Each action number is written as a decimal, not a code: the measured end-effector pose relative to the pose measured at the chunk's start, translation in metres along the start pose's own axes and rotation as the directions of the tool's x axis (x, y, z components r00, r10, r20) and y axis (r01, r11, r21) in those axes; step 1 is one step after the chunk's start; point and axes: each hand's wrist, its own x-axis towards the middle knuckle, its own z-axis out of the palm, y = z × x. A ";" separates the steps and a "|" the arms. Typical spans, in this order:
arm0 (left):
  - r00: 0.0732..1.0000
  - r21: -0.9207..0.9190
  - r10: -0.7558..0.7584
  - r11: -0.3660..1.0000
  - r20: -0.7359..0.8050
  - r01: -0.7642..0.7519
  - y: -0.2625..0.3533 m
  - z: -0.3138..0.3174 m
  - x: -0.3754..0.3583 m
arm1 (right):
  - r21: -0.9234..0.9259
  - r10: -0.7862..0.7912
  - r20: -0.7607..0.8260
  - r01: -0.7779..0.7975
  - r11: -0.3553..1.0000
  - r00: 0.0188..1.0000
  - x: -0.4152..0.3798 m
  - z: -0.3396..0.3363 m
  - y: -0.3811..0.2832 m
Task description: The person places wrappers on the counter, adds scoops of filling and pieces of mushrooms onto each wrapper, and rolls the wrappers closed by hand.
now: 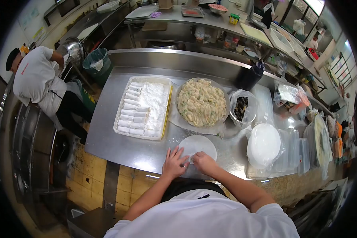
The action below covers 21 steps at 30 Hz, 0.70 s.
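A thin round white wrapper (pixel 198 143) lies flat on the steel table in front of me. My left hand (pixel 174 162) rests at its left near edge, fingers stretched out and apart. At its near edge my right hand (pixel 204 162) is closed, fingertips pinched down on the wrapper; what lies under them is hidden. Beyond it stands a wide round bowl of pale chunky filling with green bits (pixel 201 102). To the left, a white tray (pixel 118 119) holds several white rolls (pixel 131 115) and loose white powder (pixel 152 99).
Right of the filling are a bag-lined bowl with dark contents (pixel 240 108), a dark bottle (pixel 253 76), a stack of white rounds (pixel 263 144) and clear plastic containers (pixel 291 150). A co-worker (pixel 41 75) stands at the far left, near a green bin (pixel 98 65).
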 end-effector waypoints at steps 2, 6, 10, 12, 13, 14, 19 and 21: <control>1.000 -0.014 -0.004 1.000 0.011 0.004 -0.002 0.001 0.000 | -0.036 -0.028 -0.027 0.027 0.999 0.999 -0.006 0.007 0.002; 1.000 -0.033 -0.012 0.999 0.026 0.013 -0.002 -0.002 0.000 | -0.095 -0.049 -0.088 0.041 0.995 0.995 -0.010 0.008 -0.006; 0.999 -0.049 -0.023 0.999 0.031 0.025 -0.002 -0.001 0.001 | -0.008 0.007 -0.115 -0.008 1.000 0.993 -0.008 0.013 0.000; 0.999 -0.052 -0.022 0.998 0.027 0.024 -0.002 -0.002 0.000 | -0.020 0.018 -0.126 -0.021 1.000 0.992 -0.003 0.011 -0.003; 0.999 -0.049 -0.019 0.999 0.028 0.021 -0.002 -0.003 0.000 | -0.033 0.015 -0.169 -0.021 0.999 0.986 -0.002 0.005 -0.007; 0.999 -0.047 -0.016 0.999 0.028 0.018 -0.001 -0.004 0.001 | -0.046 0.011 -0.211 -0.021 0.999 0.977 -0.003 0.000 -0.012; 0.999 -0.045 -0.019 0.999 0.030 0.020 0.000 -0.004 0.001 | 0.002 0.096 -0.194 -0.098 0.995 0.976 -0.010 0.004 0.000; 0.999 -0.040 -0.017 0.999 0.029 0.018 -0.001 -0.004 0.001 | 0.008 0.092 -0.169 -0.092 0.996 0.981 -0.009 0.005 0.005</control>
